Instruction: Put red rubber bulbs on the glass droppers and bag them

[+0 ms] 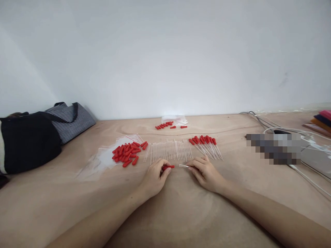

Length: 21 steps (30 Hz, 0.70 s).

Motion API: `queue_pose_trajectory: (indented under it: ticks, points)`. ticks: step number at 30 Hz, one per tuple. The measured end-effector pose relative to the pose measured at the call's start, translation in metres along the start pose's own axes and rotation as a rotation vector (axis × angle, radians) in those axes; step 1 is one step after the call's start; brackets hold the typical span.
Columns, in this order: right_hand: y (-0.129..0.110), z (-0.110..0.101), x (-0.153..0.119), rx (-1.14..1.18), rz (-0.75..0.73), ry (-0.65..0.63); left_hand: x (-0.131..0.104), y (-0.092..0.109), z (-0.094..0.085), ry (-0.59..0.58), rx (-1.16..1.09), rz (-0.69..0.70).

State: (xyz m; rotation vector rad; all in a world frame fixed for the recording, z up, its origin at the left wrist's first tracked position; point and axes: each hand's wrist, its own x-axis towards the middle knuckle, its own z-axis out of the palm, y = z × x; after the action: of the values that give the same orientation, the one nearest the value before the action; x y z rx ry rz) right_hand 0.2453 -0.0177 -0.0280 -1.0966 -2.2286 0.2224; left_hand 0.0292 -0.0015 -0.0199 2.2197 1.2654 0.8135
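Observation:
Between its thumb and fingers, my left hand [156, 175] pinches a red rubber bulb [169, 167], its narrow end pointing right. Facing it across a small gap is the end of a clear glass tube [183, 166], gripped by my right hand [205, 172]. Just beyond both hands lies a row of clear tubes [168, 150] side by side. To their left, a pile of red bulbs [126, 153] rests partly on plastic bags [99, 162]. On the right, several tubes with red bulbs on their far ends [207, 146] lie in a slanted group.
More red bulbs [162, 125] and a small plastic bag [174, 119] lie near the wall. A black bag [31, 141] and a striped bag [74, 120] stand at the left. Cables [261, 122], a blurred-out object [274, 148] and a laptop-like grey item [317, 160] lie at the right.

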Motion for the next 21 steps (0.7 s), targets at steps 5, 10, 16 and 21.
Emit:
queue_pose_trajectory:
  ticks: [5, 10, 16, 21]
  points:
    - [-0.007, 0.004, 0.002, 0.073, 0.014, -0.012, -0.001, 0.001, 0.001, 0.016, -0.010, -0.009]
    - [-0.008, 0.008, 0.004, 0.092, 0.001, 0.004, -0.003, 0.005, 0.002, 0.051, -0.031, 0.040]
    - [-0.014, 0.009, 0.004, 0.114, -0.007, 0.057, -0.004, 0.002, 0.008, 0.065, -0.194, 0.018]
    - [-0.018, 0.010, 0.003, 0.105, -0.015, 0.083, -0.004, -0.005, 0.015, 0.107, -0.314, -0.033]
